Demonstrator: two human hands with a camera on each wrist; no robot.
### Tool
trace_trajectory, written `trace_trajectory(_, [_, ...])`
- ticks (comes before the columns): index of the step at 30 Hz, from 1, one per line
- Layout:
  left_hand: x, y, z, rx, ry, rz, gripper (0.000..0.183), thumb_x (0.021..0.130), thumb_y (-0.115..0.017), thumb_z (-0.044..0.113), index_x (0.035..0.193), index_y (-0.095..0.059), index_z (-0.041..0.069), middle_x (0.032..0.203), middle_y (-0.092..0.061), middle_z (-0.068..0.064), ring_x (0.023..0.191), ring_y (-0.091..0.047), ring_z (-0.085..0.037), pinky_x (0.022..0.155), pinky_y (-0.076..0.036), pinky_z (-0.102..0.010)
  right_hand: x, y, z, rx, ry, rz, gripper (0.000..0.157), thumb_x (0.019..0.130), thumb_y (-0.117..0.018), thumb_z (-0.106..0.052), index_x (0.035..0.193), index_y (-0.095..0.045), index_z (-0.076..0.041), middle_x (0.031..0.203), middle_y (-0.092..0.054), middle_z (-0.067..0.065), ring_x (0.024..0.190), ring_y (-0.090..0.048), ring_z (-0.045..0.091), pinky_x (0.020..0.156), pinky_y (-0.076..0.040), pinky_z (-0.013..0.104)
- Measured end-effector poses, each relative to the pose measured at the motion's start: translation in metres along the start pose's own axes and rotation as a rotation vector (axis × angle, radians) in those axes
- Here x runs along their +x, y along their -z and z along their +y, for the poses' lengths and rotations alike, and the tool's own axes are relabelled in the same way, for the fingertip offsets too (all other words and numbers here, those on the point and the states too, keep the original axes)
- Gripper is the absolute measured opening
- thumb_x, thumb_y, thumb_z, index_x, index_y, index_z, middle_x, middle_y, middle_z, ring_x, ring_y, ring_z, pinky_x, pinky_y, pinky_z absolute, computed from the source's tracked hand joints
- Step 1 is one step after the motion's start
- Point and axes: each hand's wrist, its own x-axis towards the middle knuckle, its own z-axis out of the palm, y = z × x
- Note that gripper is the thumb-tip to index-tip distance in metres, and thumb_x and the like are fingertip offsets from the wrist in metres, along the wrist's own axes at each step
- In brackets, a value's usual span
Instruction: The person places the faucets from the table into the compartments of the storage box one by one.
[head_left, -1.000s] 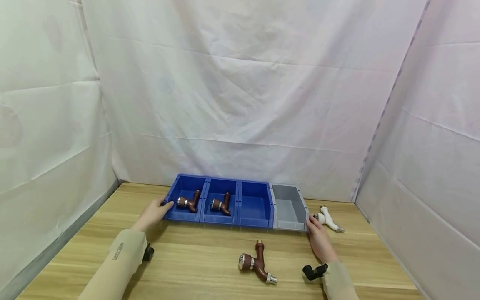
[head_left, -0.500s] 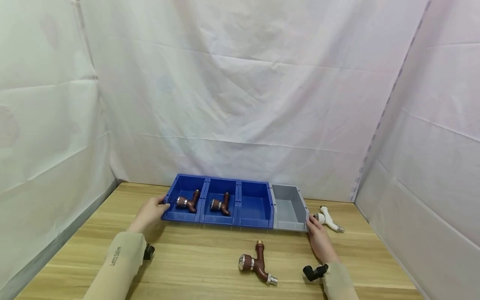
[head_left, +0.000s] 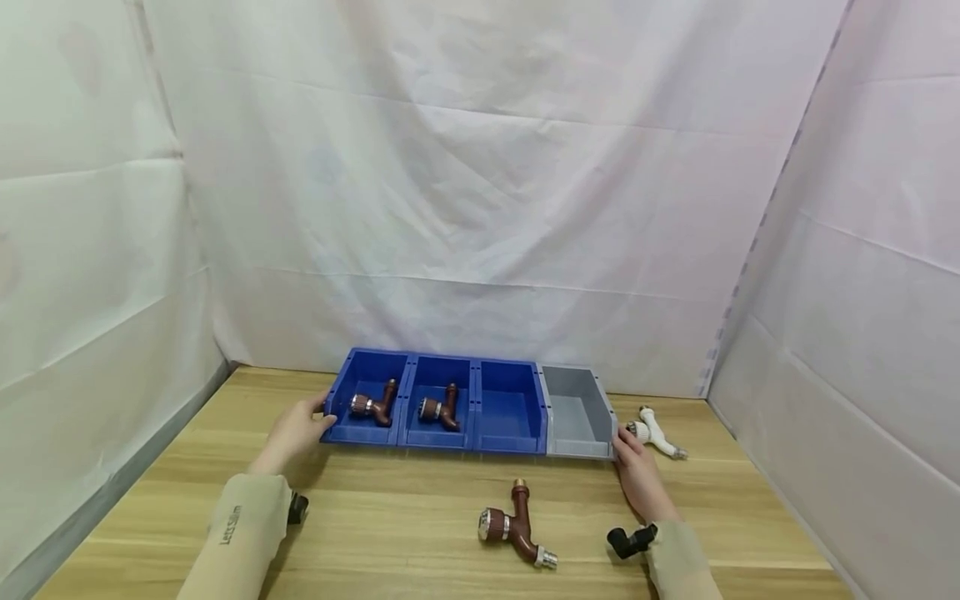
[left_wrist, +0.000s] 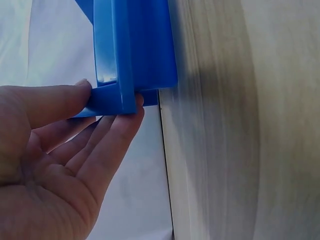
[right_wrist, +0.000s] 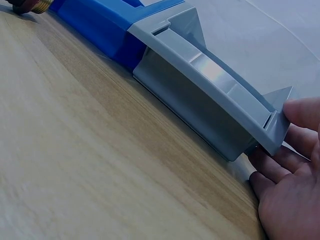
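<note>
A joined row of bins stretches between both hands. My left hand (head_left: 296, 429) pinches the front corner of the leftmost blue bin (head_left: 358, 435), thumb above and fingers beneath the rim in the left wrist view. At the other end, my right hand (head_left: 643, 479) grips the corner of the grey bin (head_left: 579, 448), its fingers curled under the edge in the right wrist view. One brown tap (head_left: 384, 410) lies in the leftmost bin. Another brown tap (head_left: 450, 414) lies in the middle blue bin (head_left: 437, 438). The third blue bin (head_left: 510, 408) and the grey one hold nothing.
A third brown tap (head_left: 519, 527) with a metal nozzle lies on the wooden table (head_left: 390, 533) in front of the bins. Beside the right hand lies a white tap (head_left: 658, 435). White cloth (head_left: 480, 208) hangs behind the bins and along both sides.
My left thumb has slid from over the bin's side to its front corner, and that hand has shifted slightly left. The right hand keeps its hold; the taps lie as before.
</note>
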Motion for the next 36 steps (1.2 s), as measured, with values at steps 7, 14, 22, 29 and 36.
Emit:
trace_trajectory(7, [0.002,0.001,-0.001,0.011,-0.003,0.001,0.052,0.093,-0.060,0.005,0.139,-0.041,-0.013,0.123,-0.055,-0.035,0.110,-0.056,-0.050,0.090,-0.044,-0.061,0.001,0.000,-0.004,0.006,-0.011,-0.002,0.062,0.107,-0.036,-0.016,0.153,0.001,0.003,0.160,0.002,0.016,0.146,0.001,0.024,0.117,-0.008,0.035])
trace_trajectory(14, [0.002,0.001,0.000,0.007,-0.014,0.015,0.052,0.093,-0.060,0.004,0.138,-0.041,-0.014,0.123,-0.055,-0.036,0.110,-0.055,-0.050,0.090,-0.044,-0.061,0.003,-0.002,-0.010,0.001,-0.010,-0.006,0.064,0.106,-0.037,-0.014,0.152,0.004,0.004,0.159,0.004,0.019,0.145,0.001,0.025,0.117,-0.006,0.036])
trace_trajectory(22, [0.003,0.000,-0.001,0.004,-0.004,-0.004,0.053,0.093,-0.060,0.005,0.139,-0.040,-0.014,0.123,-0.055,-0.036,0.111,-0.054,-0.051,0.090,-0.044,-0.061,0.002,-0.002,-0.024,-0.074,0.037,0.050,0.060,0.105,-0.042,-0.018,0.153,-0.012,0.002,0.157,-0.017,0.019,0.142,-0.022,0.025,0.115,-0.022,0.034])
trace_trajectory(29, [0.002,0.000,-0.002,-0.013,0.004,-0.004,0.053,0.094,-0.059,0.005,0.140,-0.039,-0.013,0.127,-0.052,-0.036,0.115,-0.051,-0.051,0.092,-0.042,-0.062,-0.001,-0.005,-0.047,-0.310,0.115,0.060,0.056,0.105,-0.043,-0.017,0.151,-0.020,0.005,0.155,-0.023,0.024,0.140,-0.025,0.030,0.114,-0.022,0.042])
trace_trajectory(36, [-0.001,0.000,-0.004,-0.037,0.012,-0.021,0.054,0.095,-0.059,0.006,0.141,-0.038,-0.012,0.130,-0.051,-0.035,0.117,-0.051,-0.050,0.094,-0.041,-0.062,-0.013,-0.011,-0.062,-0.480,0.152,0.041,0.057,0.104,-0.046,-0.022,0.152,-0.024,-0.001,0.154,-0.026,0.022,0.139,-0.029,0.032,0.098,-0.036,0.016])
